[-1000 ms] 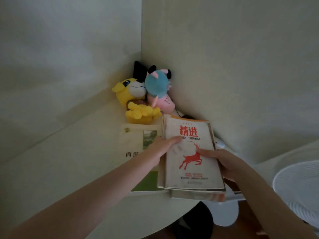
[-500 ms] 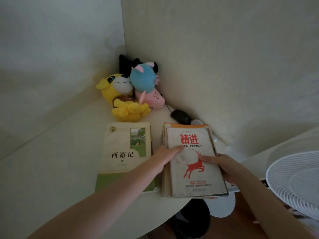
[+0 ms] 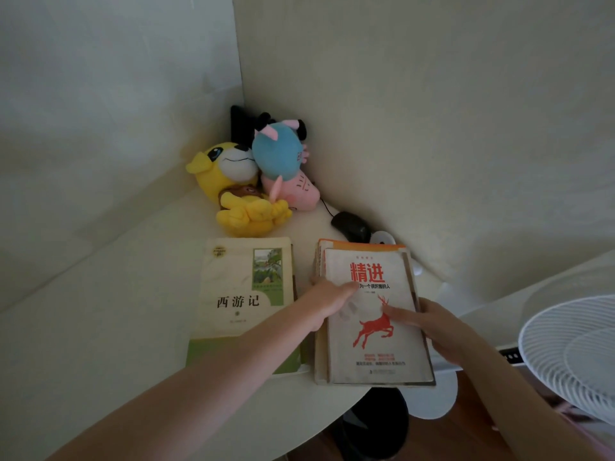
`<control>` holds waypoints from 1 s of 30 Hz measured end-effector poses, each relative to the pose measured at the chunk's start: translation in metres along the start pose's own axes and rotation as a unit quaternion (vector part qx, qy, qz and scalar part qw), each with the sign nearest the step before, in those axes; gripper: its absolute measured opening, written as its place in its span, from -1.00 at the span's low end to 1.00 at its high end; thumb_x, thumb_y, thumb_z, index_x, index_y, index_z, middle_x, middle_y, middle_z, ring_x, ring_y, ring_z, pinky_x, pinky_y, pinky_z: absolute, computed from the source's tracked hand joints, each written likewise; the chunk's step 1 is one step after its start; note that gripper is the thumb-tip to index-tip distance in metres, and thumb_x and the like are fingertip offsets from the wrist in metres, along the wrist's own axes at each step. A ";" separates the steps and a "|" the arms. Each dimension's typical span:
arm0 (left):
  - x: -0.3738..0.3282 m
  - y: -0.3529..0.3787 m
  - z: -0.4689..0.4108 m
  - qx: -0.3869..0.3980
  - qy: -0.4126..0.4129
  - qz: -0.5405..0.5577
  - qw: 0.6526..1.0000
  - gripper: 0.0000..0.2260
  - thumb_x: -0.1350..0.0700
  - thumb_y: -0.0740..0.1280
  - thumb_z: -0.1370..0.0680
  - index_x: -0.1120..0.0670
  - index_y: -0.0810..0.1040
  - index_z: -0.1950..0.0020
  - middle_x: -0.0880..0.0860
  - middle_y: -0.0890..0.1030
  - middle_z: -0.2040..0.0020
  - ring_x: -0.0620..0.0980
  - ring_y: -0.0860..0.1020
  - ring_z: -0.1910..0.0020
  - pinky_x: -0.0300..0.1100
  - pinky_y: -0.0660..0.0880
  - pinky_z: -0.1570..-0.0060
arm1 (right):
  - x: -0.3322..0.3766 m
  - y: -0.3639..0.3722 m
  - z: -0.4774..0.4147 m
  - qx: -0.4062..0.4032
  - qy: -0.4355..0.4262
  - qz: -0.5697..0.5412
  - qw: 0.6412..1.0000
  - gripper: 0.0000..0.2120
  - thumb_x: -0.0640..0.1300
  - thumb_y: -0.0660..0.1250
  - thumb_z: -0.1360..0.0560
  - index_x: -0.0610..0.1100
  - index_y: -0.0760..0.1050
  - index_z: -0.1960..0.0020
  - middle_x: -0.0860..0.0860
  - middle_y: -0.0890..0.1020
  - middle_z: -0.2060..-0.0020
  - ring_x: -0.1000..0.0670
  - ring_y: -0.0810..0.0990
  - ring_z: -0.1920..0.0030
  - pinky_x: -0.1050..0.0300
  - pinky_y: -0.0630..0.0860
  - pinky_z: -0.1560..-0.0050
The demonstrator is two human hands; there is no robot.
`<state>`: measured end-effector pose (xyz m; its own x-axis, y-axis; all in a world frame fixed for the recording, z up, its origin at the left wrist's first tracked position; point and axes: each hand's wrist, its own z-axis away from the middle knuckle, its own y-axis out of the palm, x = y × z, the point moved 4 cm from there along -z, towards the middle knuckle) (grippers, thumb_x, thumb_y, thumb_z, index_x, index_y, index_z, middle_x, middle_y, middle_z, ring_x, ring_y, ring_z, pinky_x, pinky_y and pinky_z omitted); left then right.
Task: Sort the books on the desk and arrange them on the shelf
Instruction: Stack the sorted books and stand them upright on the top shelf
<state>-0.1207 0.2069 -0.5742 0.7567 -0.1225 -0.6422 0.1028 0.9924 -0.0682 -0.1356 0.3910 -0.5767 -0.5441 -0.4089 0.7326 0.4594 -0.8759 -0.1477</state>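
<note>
Open desk (image 3: 100, 327) left of green book (image 3: 246, 304) (plush toys (image 3: 233, 184) block corner).

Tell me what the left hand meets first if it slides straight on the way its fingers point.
The left hand lies on the deer book; it would cross the red title, then probably reach the white object by the wall. Depth unclear.

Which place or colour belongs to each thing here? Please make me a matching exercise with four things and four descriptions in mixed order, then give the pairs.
1. green book
2. deer book
3. mouse
4. fan

A. black, by the wall
B. on top of a stack
C. white, far right
D. flat, left of the stack

Pairs: 1-D, 2-B, 3-A, 4-C.
</note>
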 end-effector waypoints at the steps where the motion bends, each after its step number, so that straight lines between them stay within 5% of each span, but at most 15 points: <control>1: -0.001 0.000 0.002 -0.005 0.008 -0.002 1.000 -0.39 -0.09 0.25 -0.58 0.14 0.12 -0.51 0.11 0.47 -0.35 0.09 0.46 -0.28 -0.08 0.41 -0.14 | -0.001 0.000 0.001 0.005 0.001 0.001 1.000 -0.39 0.02 0.56 -0.26 -0.18 0.49 -0.23 -0.07 0.72 0.06 -0.07 0.72 0.09 0.08 0.60 0.15; 5: 0.005 -0.003 0.012 0.009 -0.005 0.011 1.000 -0.59 -0.06 0.14 -0.64 0.09 0.28 -0.43 0.11 0.46 -0.34 0.11 0.43 -0.31 -0.07 0.34 -0.14 | -0.016 -0.002 0.005 -0.014 0.000 -0.050 0.999 -0.15 0.14 0.53 -0.28 -0.08 0.24 -0.43 -0.08 0.67 -0.10 -0.09 0.70 0.02 0.01 0.65 0.16; 9: 0.008 0.002 0.011 0.027 -0.025 0.039 0.999 -0.52 -0.17 0.10 -0.62 0.07 0.29 -0.44 0.12 0.46 -0.36 0.16 0.39 -0.35 0.07 0.25 -0.33 | -0.017 0.010 0.008 -0.036 -0.017 -0.061 0.997 -0.35 0.20 0.38 -0.35 -0.02 0.28 -0.33 -0.03 0.71 0.03 -0.05 0.71 0.08 0.03 0.64 0.12; 17: 0.002 0.010 0.002 0.024 -0.054 0.080 0.995 -0.29 -0.28 0.24 -0.48 0.06 0.18 -0.51 0.13 0.44 -0.37 0.17 0.38 -0.37 0.13 0.21 -0.37 | -0.022 0.008 0.005 -0.083 0.011 -0.052 0.995 -0.34 0.09 0.43 -0.40 -0.07 0.20 -0.36 -0.09 0.68 0.00 -0.08 0.70 0.08 0.03 0.64 0.13; 20: 0.004 0.005 0.009 0.032 -0.069 0.103 0.992 -0.41 -0.25 0.15 -0.55 0.10 0.28 -0.45 0.15 0.45 -0.37 0.18 0.38 -0.37 0.12 0.18 -0.39 | -0.018 0.009 0.010 -0.113 0.024 -0.016 0.993 0.00 0.22 0.49 -0.30 -0.04 -0.03 -0.49 -0.17 0.53 -0.27 -0.16 0.63 -0.11 -0.13 0.61 -0.07; 22: 0.008 0.000 0.021 0.053 -0.074 0.139 0.986 -0.50 -0.23 0.08 -0.59 0.06 0.35 -0.39 0.16 0.47 -0.34 0.20 0.39 -0.36 0.17 0.19 -0.38 | -0.016 0.005 0.014 -0.184 0.017 0.090 0.979 0.12 0.29 0.46 -0.29 -0.05 -0.16 -0.55 -0.13 0.17 -0.52 -0.22 0.36 -0.41 -0.25 0.39 -0.34; 24: 0.017 -0.004 0.034 0.065 -0.082 0.164 0.981 -0.50 -0.20 0.04 -0.61 0.08 0.31 -0.42 0.15 0.44 -0.34 0.24 0.35 -0.39 0.22 0.19 -0.36 | -0.013 0.001 0.026 -0.265 -0.021 0.195 0.944 -0.14 0.17 0.37 -0.47 -0.11 0.00 -0.56 -0.13 0.07 -0.53 -0.21 0.12 -0.50 -0.27 0.18 -0.45; 27: 0.026 -0.007 0.044 0.068 -0.071 0.175 0.980 -0.44 -0.21 0.00 -0.61 0.08 0.18 -0.51 0.07 0.39 -0.33 0.26 0.30 -0.42 0.30 0.17 -0.37 | -0.013 0.007 0.033 -0.256 -0.043 0.218 0.941 -0.46 0.08 0.30 -0.54 -0.09 0.29 -0.44 -0.14 0.31 -0.34 -0.19 0.30 -0.38 -0.23 0.33 -0.37; 30: 0.029 -0.008 0.039 0.067 -0.070 0.164 0.982 -0.40 -0.27 -0.03 -0.59 0.08 0.23 -0.49 0.11 0.43 -0.31 0.26 0.32 -0.41 0.35 0.17 -0.35 | -0.011 0.014 0.033 -0.263 -0.024 0.263 0.928 -0.52 0.02 0.28 -0.57 -0.11 0.30 -0.43 -0.14 0.25 -0.34 -0.17 0.20 -0.39 -0.13 0.24 -0.39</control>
<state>-0.0748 0.1948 -0.5622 0.8434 0.1935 -0.5013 -0.0843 0.9690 0.2321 -0.1002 0.3921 -0.5653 -0.3040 -0.8141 0.4948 0.2393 -0.5680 -0.7875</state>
